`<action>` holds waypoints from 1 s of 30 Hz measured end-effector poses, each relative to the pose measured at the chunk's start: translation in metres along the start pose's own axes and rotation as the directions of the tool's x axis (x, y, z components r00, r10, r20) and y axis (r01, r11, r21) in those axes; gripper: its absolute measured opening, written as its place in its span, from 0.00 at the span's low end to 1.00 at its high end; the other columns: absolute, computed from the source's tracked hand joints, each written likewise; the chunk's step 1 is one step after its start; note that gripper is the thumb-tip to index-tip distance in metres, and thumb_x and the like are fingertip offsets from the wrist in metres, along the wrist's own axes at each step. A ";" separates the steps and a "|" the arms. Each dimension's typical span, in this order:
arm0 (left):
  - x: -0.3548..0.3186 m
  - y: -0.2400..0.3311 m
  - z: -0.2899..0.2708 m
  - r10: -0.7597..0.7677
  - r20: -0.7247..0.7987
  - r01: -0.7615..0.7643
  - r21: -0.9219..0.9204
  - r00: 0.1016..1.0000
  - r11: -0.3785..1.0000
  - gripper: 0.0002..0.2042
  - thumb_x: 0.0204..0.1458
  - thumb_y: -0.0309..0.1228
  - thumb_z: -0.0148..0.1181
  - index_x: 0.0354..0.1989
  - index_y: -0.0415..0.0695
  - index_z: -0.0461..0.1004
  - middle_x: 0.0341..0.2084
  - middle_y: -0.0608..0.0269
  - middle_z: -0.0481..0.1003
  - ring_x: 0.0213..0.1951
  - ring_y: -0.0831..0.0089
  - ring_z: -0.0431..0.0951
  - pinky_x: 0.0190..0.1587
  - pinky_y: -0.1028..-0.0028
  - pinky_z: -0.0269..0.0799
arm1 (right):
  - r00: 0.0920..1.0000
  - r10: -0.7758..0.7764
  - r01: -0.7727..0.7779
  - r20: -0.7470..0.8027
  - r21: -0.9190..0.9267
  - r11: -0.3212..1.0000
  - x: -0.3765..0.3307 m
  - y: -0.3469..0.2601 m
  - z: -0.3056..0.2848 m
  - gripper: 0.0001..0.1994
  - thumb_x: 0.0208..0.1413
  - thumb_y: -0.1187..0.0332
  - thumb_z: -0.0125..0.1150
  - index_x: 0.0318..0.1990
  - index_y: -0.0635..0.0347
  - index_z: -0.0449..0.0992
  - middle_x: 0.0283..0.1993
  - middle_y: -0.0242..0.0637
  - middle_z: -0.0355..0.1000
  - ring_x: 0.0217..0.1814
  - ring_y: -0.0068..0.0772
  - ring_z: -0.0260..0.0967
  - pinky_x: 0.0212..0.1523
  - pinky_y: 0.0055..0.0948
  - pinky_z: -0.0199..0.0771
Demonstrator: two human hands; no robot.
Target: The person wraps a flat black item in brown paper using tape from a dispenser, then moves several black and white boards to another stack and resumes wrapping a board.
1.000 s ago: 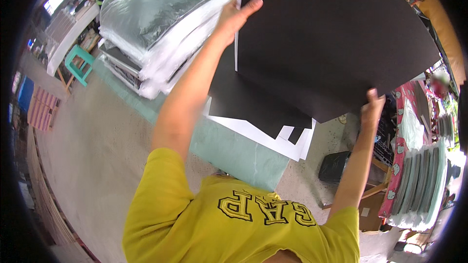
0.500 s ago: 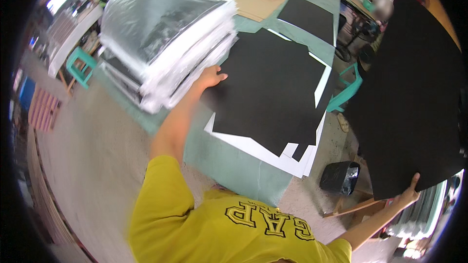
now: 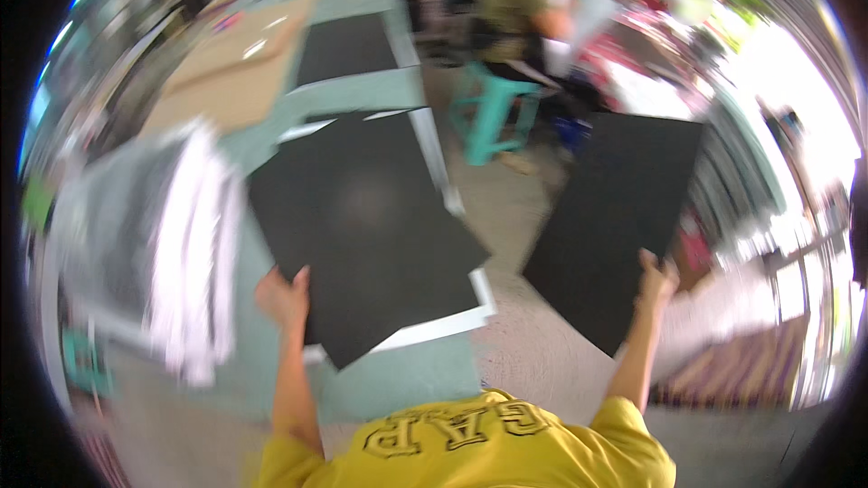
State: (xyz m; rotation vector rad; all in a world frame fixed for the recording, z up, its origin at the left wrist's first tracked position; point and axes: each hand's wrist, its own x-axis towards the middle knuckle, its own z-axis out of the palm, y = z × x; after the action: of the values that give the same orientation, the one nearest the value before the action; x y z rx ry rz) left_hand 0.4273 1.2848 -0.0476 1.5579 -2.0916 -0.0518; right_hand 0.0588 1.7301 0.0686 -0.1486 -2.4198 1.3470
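My left hand [image 3: 284,296] pinches the lower left edge of a black sheet [image 3: 362,226], thumb on top and fingers out of sight underneath. That sheet lies askew over other black and white sheets [image 3: 445,318] on a green-topped table [image 3: 398,378]. Off the table's right side, my right hand [image 3: 658,282] grips another black sheet [image 3: 619,208] by its lower right edge. This second sheet hangs tilted above the floor, apart from the pile.
Plastic-wrapped stacks [image 3: 149,244] stand on the table's left. Behind the pile lie another black sheet [image 3: 348,47] and brown cardboard [image 3: 226,72]. Beyond the table, a person [image 3: 511,9] sits on a green stool [image 3: 495,117]. A striped mat or pallet [image 3: 737,366] lies at right.
The view has swung to the right and blurred. My right hand has brought its black sheet lower and nearer the table. My left hand is now at the pile's lower left edge.
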 end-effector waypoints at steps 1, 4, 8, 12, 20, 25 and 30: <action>0.000 -0.013 -0.009 0.045 -0.006 -0.045 -0.008 0.999 0.999 0.27 0.37 0.48 0.62 0.37 0.34 0.70 0.32 0.46 0.71 0.40 0.50 0.69 0.44 0.57 0.62 | 0.989 0.130 -0.127 0.071 -0.039 0.991 -0.016 -0.017 0.010 0.23 0.40 0.65 0.66 0.40 0.78 0.70 0.35 0.45 0.70 0.38 0.34 0.64 0.42 0.33 0.64; -0.005 -0.076 -0.012 0.091 -0.073 -0.077 0.175 0.993 0.981 0.33 0.40 0.54 0.58 0.43 0.33 0.67 0.34 0.48 0.69 0.40 0.52 0.69 0.44 0.59 0.62 | 0.972 0.134 -0.173 0.195 0.200 0.964 -0.034 0.018 0.045 0.21 0.42 0.66 0.65 0.41 0.73 0.70 0.36 0.42 0.70 0.38 0.31 0.64 0.41 0.30 0.65; -0.016 -0.094 -0.013 0.015 -0.150 0.010 0.167 0.989 0.986 0.32 0.41 0.54 0.57 0.42 0.34 0.67 0.35 0.48 0.69 0.42 0.52 0.68 0.44 0.60 0.62 | 0.934 0.205 -0.286 0.293 0.270 0.919 -0.055 0.021 0.012 0.22 0.41 0.66 0.66 0.41 0.75 0.69 0.37 0.41 0.70 0.40 0.32 0.64 0.43 0.29 0.63; -0.014 -0.053 -0.015 -0.064 0.040 0.057 0.169 0.997 0.984 0.33 0.39 0.52 0.58 0.46 0.36 0.65 0.42 0.47 0.67 0.48 0.53 0.64 0.48 0.57 0.59 | 0.977 0.178 -0.209 0.117 0.364 0.908 -0.079 -0.033 -0.054 0.20 0.43 0.68 0.65 0.43 0.70 0.69 0.39 0.37 0.69 0.39 0.31 0.63 0.44 0.29 0.62; -0.025 -0.012 -0.063 0.295 0.137 -0.172 -0.559 0.946 0.811 0.34 0.41 0.46 0.61 0.54 0.39 0.59 0.50 0.44 0.61 0.53 0.53 0.60 0.56 0.60 0.53 | 0.913 -0.015 -0.346 0.407 0.795 0.498 -0.071 -0.090 -0.102 0.18 0.51 0.66 0.58 0.48 0.64 0.66 0.44 0.39 0.68 0.44 0.35 0.68 0.45 0.32 0.70; 0.009 0.008 -0.119 0.370 0.363 0.245 -0.912 0.855 0.329 0.39 0.46 0.60 0.46 0.58 0.39 0.56 0.58 0.51 0.54 0.60 0.61 0.52 0.61 0.65 0.45 | 0.725 -0.043 -0.618 0.687 0.677 0.400 -0.091 -0.118 -0.044 0.17 0.49 0.66 0.60 0.45 0.62 0.67 0.40 0.37 0.69 0.43 0.30 0.67 0.42 0.29 0.69; 0.019 0.003 -0.153 0.455 0.588 0.569 -0.799 0.669 0.196 0.38 0.49 0.61 0.38 0.58 0.40 0.55 0.57 0.58 0.56 0.60 0.67 0.52 0.61 0.67 0.44 | 0.552 0.047 -0.709 0.833 0.439 0.551 -0.113 -0.080 0.033 0.24 0.46 0.66 0.62 0.49 0.68 0.63 0.43 0.44 0.67 0.47 0.36 0.66 0.47 0.33 0.67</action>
State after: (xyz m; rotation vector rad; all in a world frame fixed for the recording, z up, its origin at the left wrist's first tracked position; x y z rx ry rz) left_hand 0.4868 1.3107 0.0928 0.6580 -1.5984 -2.0604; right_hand 0.1579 1.6310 0.0900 0.0794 -2.1128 3.0984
